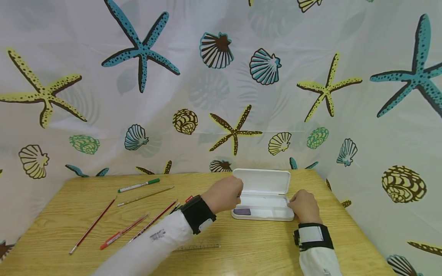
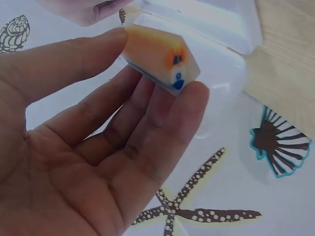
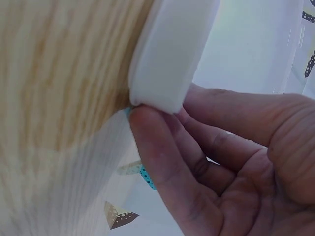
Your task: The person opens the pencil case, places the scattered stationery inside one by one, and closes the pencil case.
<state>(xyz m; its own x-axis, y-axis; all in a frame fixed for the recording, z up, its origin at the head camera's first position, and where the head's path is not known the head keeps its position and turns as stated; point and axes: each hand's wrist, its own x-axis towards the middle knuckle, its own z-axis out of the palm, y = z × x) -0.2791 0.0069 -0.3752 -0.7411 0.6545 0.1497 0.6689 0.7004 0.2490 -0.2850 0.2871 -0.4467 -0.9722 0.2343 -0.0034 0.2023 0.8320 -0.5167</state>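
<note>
A white pencil case (image 1: 262,212) lies on the table with its lid (image 1: 264,181) raised at the back. A flat purple piece (image 1: 242,211) sits in its front left compartment. My left hand (image 1: 223,193) is over the case's left end. Between thumb and fingertips it pinches a small orange-and-white eraser (image 2: 157,51) with blue marks; in the head view the hand hides it. At the other end my right hand (image 1: 305,206) grips the case's right edge, thumb on the inner side and fingers at the outside (image 3: 160,147).
To the left lie a green-capped marker (image 1: 138,185), a gold pencil (image 1: 145,196), a red pencil (image 1: 93,225), a red pen (image 1: 124,232) and a dark red pencil (image 1: 153,220). A clear ruler (image 1: 202,247) lies in front. Behind stands a patterned curtain (image 1: 190,88).
</note>
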